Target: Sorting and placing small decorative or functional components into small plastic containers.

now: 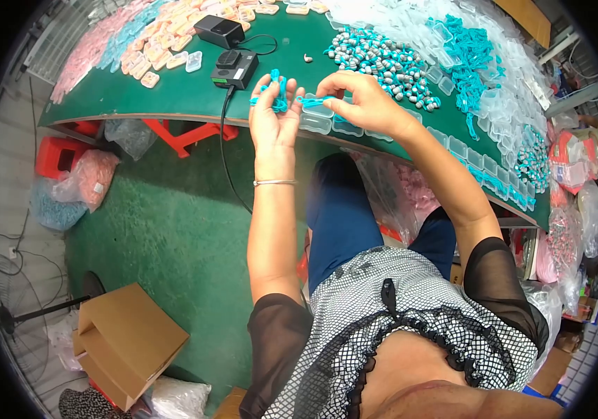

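Above the table's near edge, my left hand [272,129] is palm up, its fingers curled around several looped turquoise cords [281,103]. My right hand [365,103] comes in from the right and pinches one turquoise cord piece [316,101] between thumb and fingertips, close to my left fingers. Just beneath my hands, see-through plastic boxes [315,124] stand in a row along the edge. Farther right in that row, several boxes hold turquoise cords [498,183]. Beyond my right hand lies a heap of small grey and turquoise plugs [383,63].
The green table [173,91] also bears two black devices [235,68] with a cable, orange cases [163,42], a turquoise cord heap [468,52] and see-through boxes [508,84]. Below are a red stool [184,136], bags [93,181] and a cardboard box [131,335].
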